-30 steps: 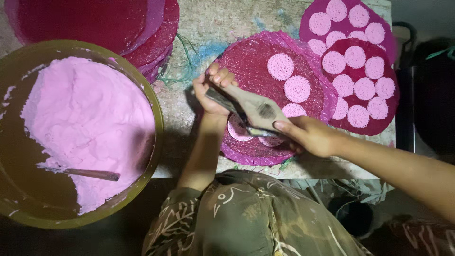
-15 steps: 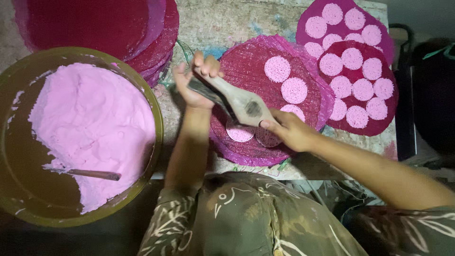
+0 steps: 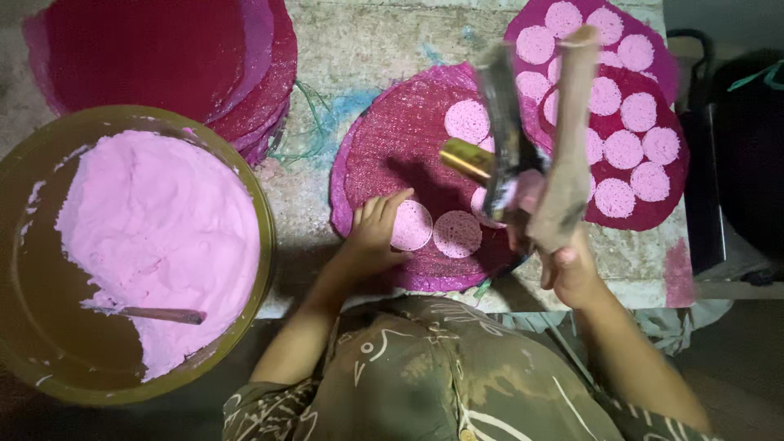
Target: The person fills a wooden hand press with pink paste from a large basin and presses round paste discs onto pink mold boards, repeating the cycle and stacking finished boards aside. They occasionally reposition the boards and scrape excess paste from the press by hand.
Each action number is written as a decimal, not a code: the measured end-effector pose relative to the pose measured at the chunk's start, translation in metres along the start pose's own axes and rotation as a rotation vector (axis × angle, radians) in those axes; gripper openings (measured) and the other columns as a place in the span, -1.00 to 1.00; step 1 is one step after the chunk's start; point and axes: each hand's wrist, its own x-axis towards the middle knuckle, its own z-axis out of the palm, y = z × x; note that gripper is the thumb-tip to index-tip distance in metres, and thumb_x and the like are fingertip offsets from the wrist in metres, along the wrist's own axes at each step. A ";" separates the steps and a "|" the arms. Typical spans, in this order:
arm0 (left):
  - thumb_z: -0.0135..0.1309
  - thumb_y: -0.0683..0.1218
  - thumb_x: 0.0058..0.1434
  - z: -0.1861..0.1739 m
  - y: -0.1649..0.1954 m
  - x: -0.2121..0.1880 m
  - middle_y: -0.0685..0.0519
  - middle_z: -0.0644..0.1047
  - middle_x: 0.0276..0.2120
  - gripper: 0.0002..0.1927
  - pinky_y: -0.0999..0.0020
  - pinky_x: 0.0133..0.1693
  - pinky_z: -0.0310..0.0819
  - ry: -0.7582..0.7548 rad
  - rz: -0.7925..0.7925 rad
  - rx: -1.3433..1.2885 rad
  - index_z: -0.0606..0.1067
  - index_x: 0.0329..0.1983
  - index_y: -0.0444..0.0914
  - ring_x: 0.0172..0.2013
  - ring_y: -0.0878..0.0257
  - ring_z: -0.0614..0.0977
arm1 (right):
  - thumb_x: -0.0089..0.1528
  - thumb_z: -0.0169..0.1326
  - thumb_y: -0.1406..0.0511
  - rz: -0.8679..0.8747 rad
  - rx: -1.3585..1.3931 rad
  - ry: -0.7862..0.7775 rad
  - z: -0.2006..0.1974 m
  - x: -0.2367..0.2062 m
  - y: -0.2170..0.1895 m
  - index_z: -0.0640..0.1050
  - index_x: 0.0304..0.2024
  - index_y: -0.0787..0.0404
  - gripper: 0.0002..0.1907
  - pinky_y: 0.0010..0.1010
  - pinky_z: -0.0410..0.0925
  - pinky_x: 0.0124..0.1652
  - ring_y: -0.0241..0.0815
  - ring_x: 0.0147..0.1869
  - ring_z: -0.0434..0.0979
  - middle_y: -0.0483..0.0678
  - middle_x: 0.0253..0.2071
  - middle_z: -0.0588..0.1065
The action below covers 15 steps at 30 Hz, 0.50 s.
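Big basin (image 3: 263,245) at left, holding pink dough (image 3: 159,237) and a spoon (image 3: 151,314). Centre, a magenta mat (image 3: 392,147) carrying pale pink discs (image 3: 411,225). Left hand (image 3: 374,233) lies open on the mat, fingertips touching the nearest disc. Right hand (image 3: 563,261) is clenched round a wooden press (image 3: 539,139), lifted upright above the mat's right side.

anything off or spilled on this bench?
Minor mess only. Pink batter is smeared up the inner wall of the big bowl, a spoon handle lies sunk in the batter, and blue-green stains mark the tabletop. The discs on the mats look evenly laid.
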 end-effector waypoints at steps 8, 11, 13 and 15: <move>0.49 0.00 -0.12 -0.006 0.007 0.036 -0.17 0.34 0.29 0.14 -0.06 0.28 0.10 -0.016 -0.059 -0.109 0.09 0.47 -0.20 0.28 -0.13 0.29 | 0.26 -0.06 -0.40 -0.113 0.273 0.243 -0.017 -0.035 0.030 0.34 0.22 0.22 -0.07 -0.25 0.27 -0.09 -0.19 -0.12 0.33 -0.11 -0.14 0.33; 0.48 -0.01 -0.11 0.002 0.010 0.072 -0.21 0.33 0.28 0.14 -0.06 0.30 0.13 -0.026 0.042 -0.108 0.07 0.47 -0.25 0.28 -0.19 0.28 | 0.21 -0.01 -0.40 -0.075 0.328 0.314 -0.024 -0.045 0.038 0.30 0.24 0.17 -0.07 -0.21 0.25 -0.06 -0.15 -0.04 0.32 -0.11 -0.03 0.32; 0.48 0.00 -0.12 0.012 0.013 0.094 -0.21 0.34 0.27 0.15 -0.04 0.30 0.16 -0.021 0.079 -0.104 0.07 0.47 -0.26 0.27 -0.19 0.29 | 0.21 -0.01 -0.39 -0.091 0.343 0.325 -0.027 -0.050 0.041 0.31 0.20 0.18 -0.09 -0.21 0.26 -0.08 -0.15 -0.07 0.33 -0.10 -0.07 0.32; 0.49 0.01 -0.18 0.022 0.015 0.110 -0.19 0.36 0.26 0.18 -0.01 0.28 0.19 -0.028 0.050 -0.077 0.08 0.46 -0.24 0.24 -0.18 0.30 | 0.21 -0.02 -0.40 -0.100 0.339 0.325 -0.029 -0.055 0.044 0.33 0.16 0.19 -0.09 -0.22 0.25 -0.10 -0.15 -0.09 0.33 -0.09 -0.11 0.32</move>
